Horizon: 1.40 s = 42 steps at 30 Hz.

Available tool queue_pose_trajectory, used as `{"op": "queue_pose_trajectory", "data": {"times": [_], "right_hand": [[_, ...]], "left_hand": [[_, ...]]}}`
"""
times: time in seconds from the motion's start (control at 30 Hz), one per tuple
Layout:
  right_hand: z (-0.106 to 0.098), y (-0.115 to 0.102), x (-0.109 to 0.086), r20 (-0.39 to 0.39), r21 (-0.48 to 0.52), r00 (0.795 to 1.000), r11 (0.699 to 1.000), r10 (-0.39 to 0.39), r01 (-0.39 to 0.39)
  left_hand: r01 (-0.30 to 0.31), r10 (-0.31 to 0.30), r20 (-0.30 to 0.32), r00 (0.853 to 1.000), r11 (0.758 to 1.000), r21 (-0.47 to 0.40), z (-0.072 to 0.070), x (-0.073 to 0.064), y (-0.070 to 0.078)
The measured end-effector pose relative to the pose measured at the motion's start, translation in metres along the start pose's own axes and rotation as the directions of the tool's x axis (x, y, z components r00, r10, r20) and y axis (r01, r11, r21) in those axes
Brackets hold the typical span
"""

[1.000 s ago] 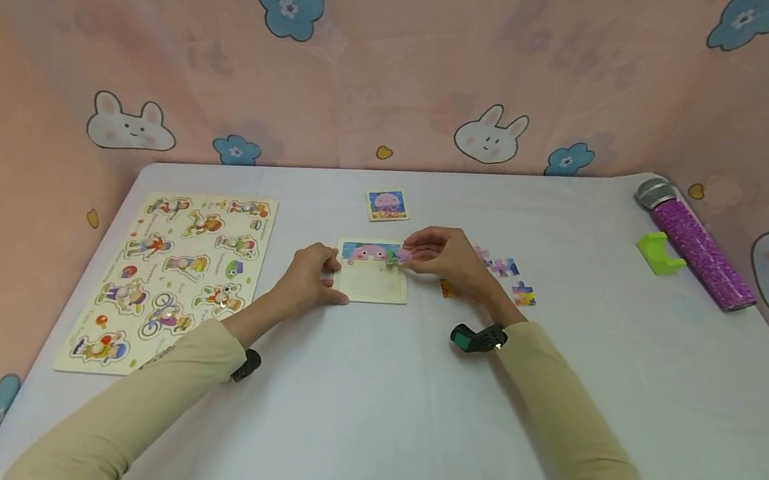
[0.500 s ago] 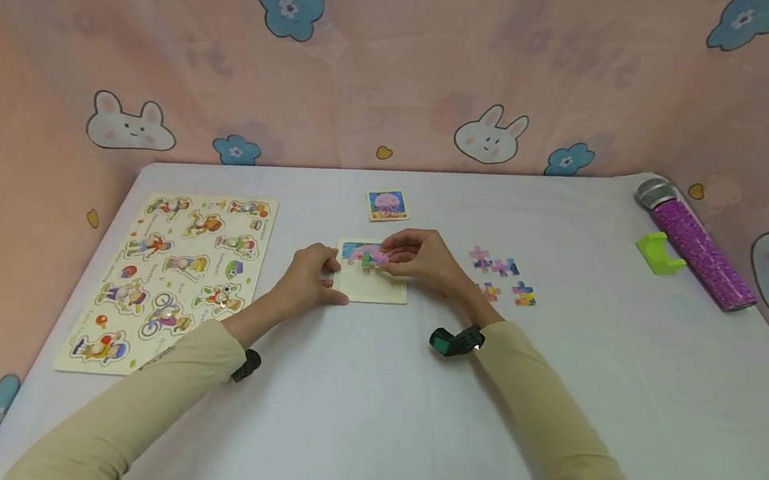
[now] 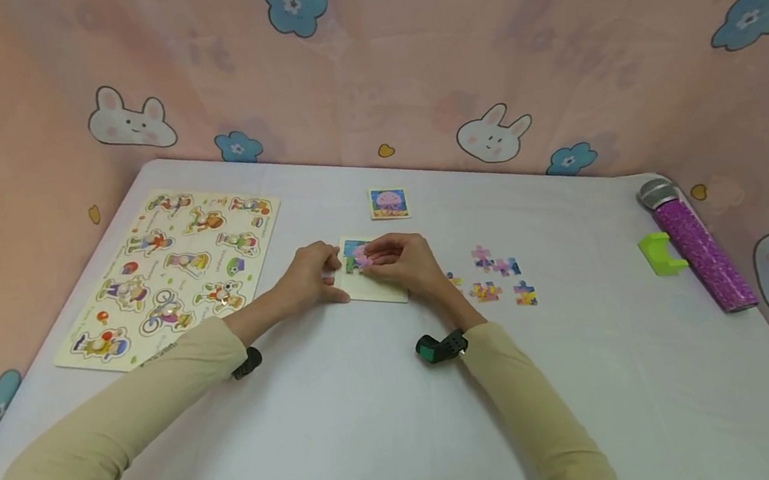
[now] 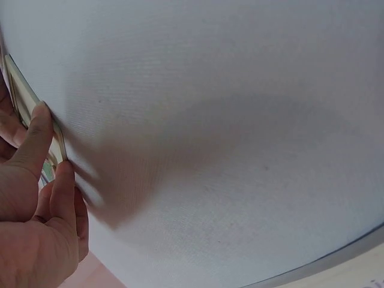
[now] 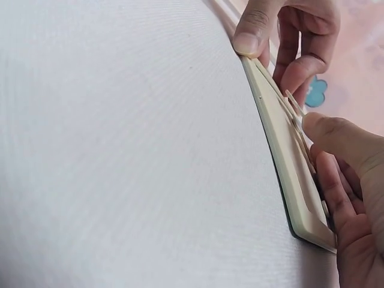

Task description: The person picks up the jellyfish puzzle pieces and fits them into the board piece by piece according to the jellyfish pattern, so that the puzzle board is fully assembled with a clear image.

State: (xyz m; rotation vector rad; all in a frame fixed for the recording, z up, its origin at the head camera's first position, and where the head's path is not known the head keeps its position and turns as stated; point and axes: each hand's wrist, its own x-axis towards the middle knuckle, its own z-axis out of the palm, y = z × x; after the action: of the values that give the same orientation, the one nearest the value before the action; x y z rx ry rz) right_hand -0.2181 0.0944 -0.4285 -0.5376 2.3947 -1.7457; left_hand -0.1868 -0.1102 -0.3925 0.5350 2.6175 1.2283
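A small cream puzzle tray (image 3: 378, 293) lies mid-table, with blue-and-pink picture pieces along its far side. My left hand (image 3: 306, 278) holds the tray's left edge between thumb and fingers. Over the tray, my right hand (image 3: 405, 265) pinches a puzzle piece (image 3: 351, 265) with green and pink on it. In the right wrist view this puzzle piece (image 5: 294, 103) stands tilted above the tray's inside; my fingers hide part of it. Several loose puzzle pieces (image 3: 486, 291) lie on the table to the right of my right hand.
A small octopus picture card (image 3: 390, 203) lies beyond the tray. To the left is a large board with cartoon figures (image 3: 176, 277). On the right lie a lime-green plastic piece (image 3: 660, 254) and a purple glitter microphone (image 3: 707, 256). A patterned pink cloth (image 3: 391, 55) hangs behind the table.
My right hand has moved left across the tray with the puzzle piece, from its right side toward its left side. The left hand has stayed at the tray's edge.
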Motion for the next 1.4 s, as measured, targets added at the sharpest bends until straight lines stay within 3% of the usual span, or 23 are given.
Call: {"op": "queue_pose_trajectory", "data": {"times": [0.53, 0.87, 1.4], "right_hand": [[0.011, -0.007, 0.003, -0.01, -0.252, 0.999, 0.967, -0.036, 0.032], [0.008, -0.012, 0.002, 0.012, -0.304, 1.0, 0.952, -0.024, 0.027], [0.012, -0.01, 0.003, -0.038, -0.146, 0.999, 0.989, -0.027, 0.021]], "left_hand": [[-0.001, 0.001, -0.015, 1.0, 1.0, -0.003, 0.0, -0.001, 0.001], [-0.003, 0.003, -0.019, 1.0, 1.0, 0.01, 0.001, -0.001, 0.001], [-0.025, 0.025, -0.019, 1.0, 0.999, 0.024, 0.0, 0.0, -0.001]]}}
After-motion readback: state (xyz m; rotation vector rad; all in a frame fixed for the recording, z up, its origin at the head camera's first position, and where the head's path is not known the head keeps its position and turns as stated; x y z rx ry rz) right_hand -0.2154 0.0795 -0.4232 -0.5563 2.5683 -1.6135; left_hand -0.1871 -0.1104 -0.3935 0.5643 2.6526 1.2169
